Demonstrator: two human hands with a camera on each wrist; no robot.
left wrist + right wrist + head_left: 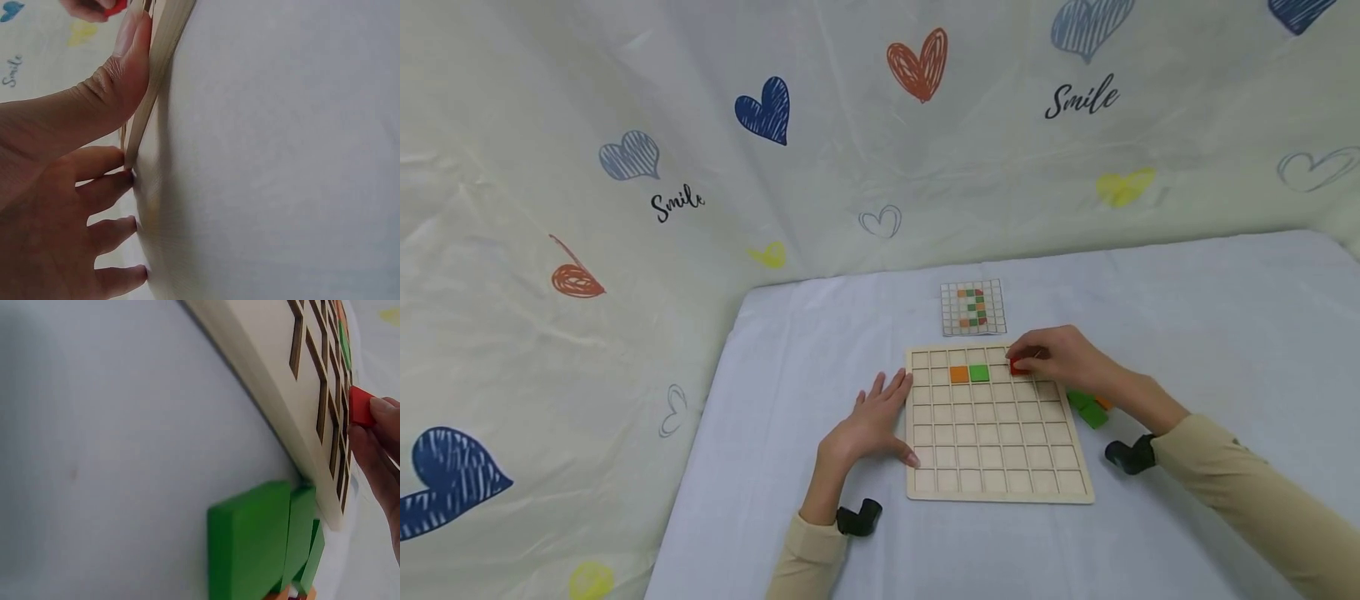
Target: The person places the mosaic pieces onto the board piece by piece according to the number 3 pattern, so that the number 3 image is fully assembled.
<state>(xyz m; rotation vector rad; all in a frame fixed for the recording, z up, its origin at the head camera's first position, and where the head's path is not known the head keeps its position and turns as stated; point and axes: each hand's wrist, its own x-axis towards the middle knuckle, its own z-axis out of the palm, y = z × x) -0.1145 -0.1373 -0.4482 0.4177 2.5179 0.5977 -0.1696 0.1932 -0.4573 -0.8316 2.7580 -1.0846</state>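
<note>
A wooden grid board lies on the white-covered table. My right hand pinches a red tile between thumb and fingers, over the board's upper right cells. In the second row from the top, an orange tile sits in a cell with a green tile directly to its right. My left hand rests at the board's left edge, fingers spread, its thumb touching the board's side. Behind the board is a small pattern card with orange, green and red squares on a grid.
Loose green tiles lie in a pile just off the board's right edge, with orange ones among them. Black wrist devices are worn at both wrists. Behind the table hangs a cloth printed with hearts.
</note>
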